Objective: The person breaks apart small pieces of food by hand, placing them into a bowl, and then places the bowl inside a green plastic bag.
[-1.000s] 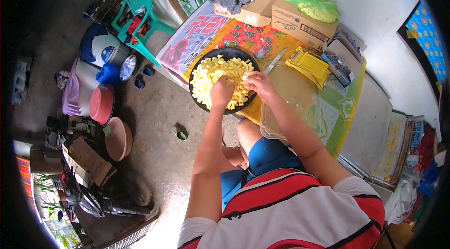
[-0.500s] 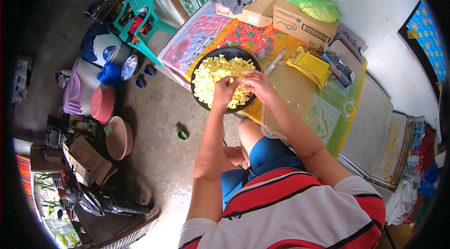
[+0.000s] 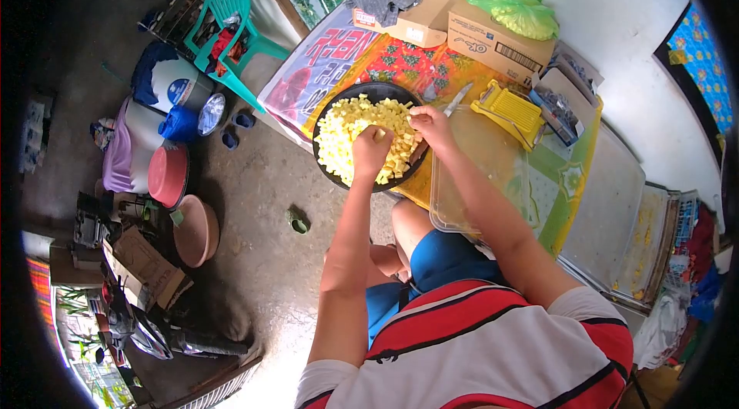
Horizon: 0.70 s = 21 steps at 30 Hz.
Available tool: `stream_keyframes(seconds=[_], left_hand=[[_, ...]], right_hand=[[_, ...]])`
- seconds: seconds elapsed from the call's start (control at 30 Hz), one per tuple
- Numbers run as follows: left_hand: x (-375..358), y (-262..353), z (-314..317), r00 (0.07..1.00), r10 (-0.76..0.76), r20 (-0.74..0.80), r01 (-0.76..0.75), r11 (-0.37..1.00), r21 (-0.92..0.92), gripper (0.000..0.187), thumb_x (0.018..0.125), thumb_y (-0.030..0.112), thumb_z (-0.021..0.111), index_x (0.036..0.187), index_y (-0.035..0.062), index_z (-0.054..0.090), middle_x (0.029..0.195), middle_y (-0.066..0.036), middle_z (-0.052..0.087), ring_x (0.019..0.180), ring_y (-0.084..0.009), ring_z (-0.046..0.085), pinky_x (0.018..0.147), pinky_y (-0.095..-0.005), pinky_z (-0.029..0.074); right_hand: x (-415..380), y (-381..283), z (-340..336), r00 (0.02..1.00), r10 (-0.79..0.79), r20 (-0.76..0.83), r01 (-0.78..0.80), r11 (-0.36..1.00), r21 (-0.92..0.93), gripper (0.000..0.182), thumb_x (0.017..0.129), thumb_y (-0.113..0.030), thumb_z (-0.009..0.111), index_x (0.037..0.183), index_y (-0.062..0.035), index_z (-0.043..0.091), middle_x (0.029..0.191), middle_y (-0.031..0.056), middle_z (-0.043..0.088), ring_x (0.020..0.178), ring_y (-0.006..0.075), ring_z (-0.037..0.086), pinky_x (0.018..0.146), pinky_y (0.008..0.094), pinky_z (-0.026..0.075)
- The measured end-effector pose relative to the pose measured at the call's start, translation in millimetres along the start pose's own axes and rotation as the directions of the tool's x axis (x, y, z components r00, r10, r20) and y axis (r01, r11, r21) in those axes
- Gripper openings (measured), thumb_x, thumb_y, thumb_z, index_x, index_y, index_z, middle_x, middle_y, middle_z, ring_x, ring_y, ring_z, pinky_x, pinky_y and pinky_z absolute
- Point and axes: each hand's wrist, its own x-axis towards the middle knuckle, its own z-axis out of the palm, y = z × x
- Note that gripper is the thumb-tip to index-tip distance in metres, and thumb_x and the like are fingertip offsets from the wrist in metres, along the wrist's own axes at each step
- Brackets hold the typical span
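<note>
A round black pan point(image 3: 319, 149) at the table's near left edge holds a heap of pale yellow cut cubes point(image 3: 350, 120). Over the middle of the heap is my left hand point(image 3: 372, 153), its fingers curled closed. A pale bit shows by its thumb, too small to name. My right hand point(image 3: 433, 129) is closed in a pinch above the pan's right side; whatever its fingertips hold is too small to make out. Just beyond that hand, a knife point(image 3: 457, 101) lies beside a clear plastic lid or tray point(image 3: 481, 170).
A yellow slicer or grater point(image 3: 508, 110) lies right of the knife. Cardboard boxes point(image 3: 493, 40), one bearing a green plastic bag point(image 3: 512, 5), line the wall. Left on the floor are a green chair point(image 3: 231, 9), basins point(image 3: 196, 230) and a green slipper point(image 3: 298, 219).
My hands were together over the pan; now they are apart. The left has moved slightly down and closed, while the right has shifted toward the pan's right rim.
</note>
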Motion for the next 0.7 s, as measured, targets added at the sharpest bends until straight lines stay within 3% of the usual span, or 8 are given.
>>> stream_keyframes(seconds=[0.07,0.17,0.37,0.47,0.57,0.6,0.67,0.7], left_hand=[[0.6,1.1,6.1,0.998,0.030,-0.054,-0.019,0.983,0.184,0.026,0.075,0.028,0.068,0.091,0.0078,0.065,0.073,-0.018,0.064,0.069,-0.0325,0.064,0.063,-0.0406,0.050],[0.8,14.0,3.4,0.995,-0.097,-0.001,0.093,0.951,0.295,0.027,0.075,0.031,0.066,0.095,0.0121,0.065,0.083,-0.019,0.066,0.079,-0.0375,0.063,0.069,-0.0434,0.051],[1.6,6.4,1.8,0.998,-0.047,0.035,0.032,0.941,0.337,0.029,0.075,0.030,0.067,0.101,0.0155,0.065,0.085,-0.017,0.067,0.081,-0.0364,0.064,0.071,-0.0443,0.051],[-1.2,8.8,-2.3,1.000,-0.014,0.000,0.013,0.958,0.287,0.033,0.076,0.028,0.068,0.101,0.0060,0.066,0.082,-0.016,0.067,0.074,-0.0268,0.065,0.065,-0.0360,0.051],[-1.9,7.4,-11.7,1.000,-0.018,0.025,0.018,1.000,0.001,0.035,0.084,0.030,0.063,0.108,0.0044,0.062,0.066,-0.007,0.060,0.058,-0.0156,0.057,0.052,-0.0305,0.046],[-4.3,14.3,-14.8,0.989,-0.122,0.080,0.137,0.964,-0.228,0.037,0.087,0.032,0.060,0.112,0.0048,0.060,0.065,-0.005,0.056,0.056,-0.0131,0.053,0.050,-0.0288,0.043],[-12.3,37.7,-26.9,0.929,-0.273,0.248,0.369,0.702,-0.609,0.041,0.093,0.037,0.053,0.118,0.0056,0.055,0.062,-0.001,0.049,0.052,-0.0081,0.045,0.046,-0.0252,0.038],[-16.2,42.7,-31.9,0.904,-0.263,0.338,0.426,0.630,-0.650,0.050,0.094,0.048,0.044,0.128,0.0101,0.044,0.067,-0.002,0.051,0.054,-0.0110,0.047,0.048,-0.0264,0.040]], right_hand=[[19.7,19.2,-2.1,0.989,-0.148,0.009,0.147,0.977,-0.157,0.024,0.078,-0.005,0.066,0.101,-0.0027,0.062,0.088,0.0070,0.067,0.081,0.0169,0.065,0.070,0.0290,0.051],[31.8,21.0,-0.5,0.962,-0.267,0.053,0.270,0.906,-0.325,0.022,0.075,-0.004,0.065,0.097,-0.0019,0.065,0.085,0.0085,0.068,0.079,0.0173,0.066,0.071,0.0288,0.051],[28.3,14.4,4.4,0.969,-0.237,0.074,0.247,0.876,-0.415,0.022,0.075,-0.002,0.062,0.096,-0.0014,0.066,0.083,0.0107,0.068,0.079,0.0177,0.066,0.072,0.0288,0.051],[23.3,13.0,3.9,0.963,-0.260,0.073,0.269,0.888,-0.372,0.023,0.076,-0.002,0.061,0.099,-0.0006,0.065,0.085,0.0104,0.068,0.080,0.0173,0.066,0.072,0.0284,0.051],[5.7,-0.8,7.0,0.970,-0.221,0.104,0.240,0.939,-0.246,0.024,0.080,-0.004,0.062,0.103,0.0004,0.063,0.089,0.0078,0.068,0.080,0.0154,0.065,0.071,0.0271,0.050],[-4.0,-10.7,9.5,0.973,-0.196,0.123,0.217,0.957,-0.192,0.024,0.081,-0.005,0.062,0.105,0.0009,0.063,0.091,0.0066,0.068,0.081,0.0145,0.064,0.071,0.0266,0.050],[-19.4,-24.8,12.7,0.968,-0.135,0.210,0.154,0.985,-0.078,0.026,0.084,-0.009,0.063,0.108,0.0020,0.061,0.093,0.0051,0.066,0.081,0.0122,0.063,0.071,0.0254,0.049],[-26.9,-33.0,14.7,0.961,-0.108,0.256,0.117,0.993,-0.023,0.027,0.086,-0.012,0.064,0.109,0.0025,0.060,0.094,0.0043,0.065,0.080,0.0110,0.062,0.071,0.0248,0.049]])
